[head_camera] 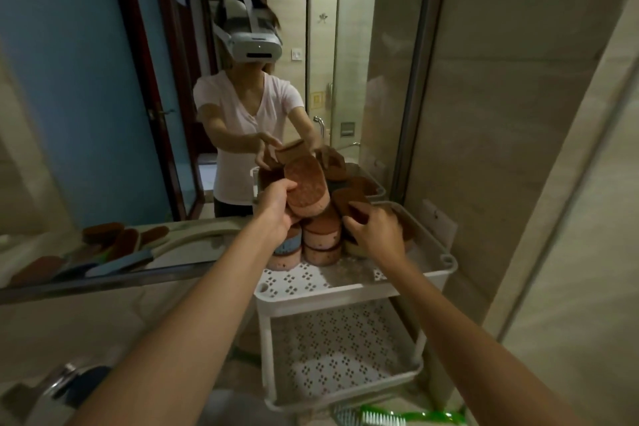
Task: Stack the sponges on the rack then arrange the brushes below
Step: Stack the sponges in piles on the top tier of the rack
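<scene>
The left hand (276, 206) grips a pink sponge (307, 188), tilted atop the sponge pile (321, 239) on the top shelf of the rack (345, 290). The right hand (375, 230) curls over a dark sponge (352, 204) at the pile's right (a green brush (383, 418) lies by the rack's foot).

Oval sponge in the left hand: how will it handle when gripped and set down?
Oval sponge is likely light and squashy: the left hand holds it by one edge alone. Its brown scouring face looks rough, so probably not slippery. Set atop the uneven sponge stack, it may tip.
</scene>
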